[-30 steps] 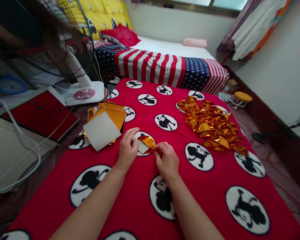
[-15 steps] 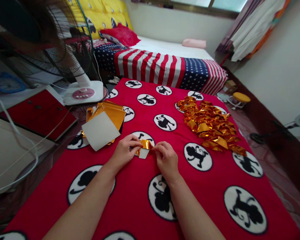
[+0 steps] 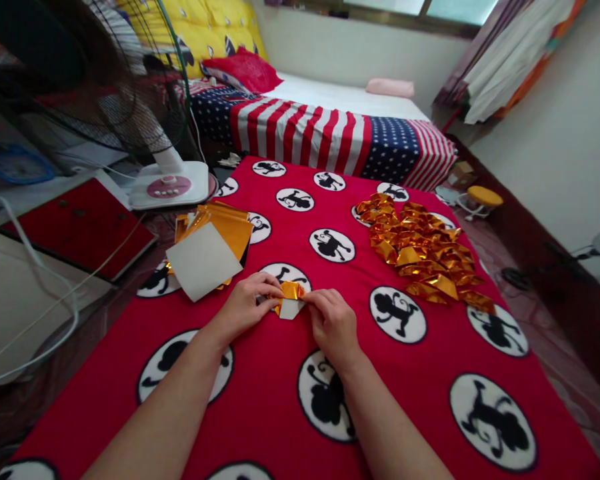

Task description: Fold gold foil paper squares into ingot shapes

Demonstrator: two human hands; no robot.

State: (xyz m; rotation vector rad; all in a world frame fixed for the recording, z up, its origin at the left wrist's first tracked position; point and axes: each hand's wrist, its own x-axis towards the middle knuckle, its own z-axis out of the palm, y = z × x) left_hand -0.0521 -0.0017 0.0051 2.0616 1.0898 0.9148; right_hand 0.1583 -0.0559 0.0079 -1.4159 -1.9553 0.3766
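Observation:
A small piece of gold foil paper (image 3: 293, 291), partly folded with its white back showing at the near side, lies between my two hands on the red cloth. My left hand (image 3: 247, 300) pinches its left end between thumb and fingers. At the right end, my right hand (image 3: 333, 320) grips the edge with thumb and forefinger. Left of my hands is a stack of gold foil sheets (image 3: 225, 230), topped by one sheet turned white side up (image 3: 204, 261). A heap of folded gold foil pieces (image 3: 420, 250) lies to the right.
The red cloth (image 3: 260, 413) with monkey prints covers the table. A fan on a white base (image 3: 170, 187) stands at the back left, beside a red panel (image 3: 80, 223) and loose cables. Behind the table is a bed (image 3: 325, 93); a yellow stool (image 3: 485, 195) is at right.
My right fingers have shifted slightly on the foil's right end, and more of the white back shows there. My left hand keeps its pinch. The view has moved a little.

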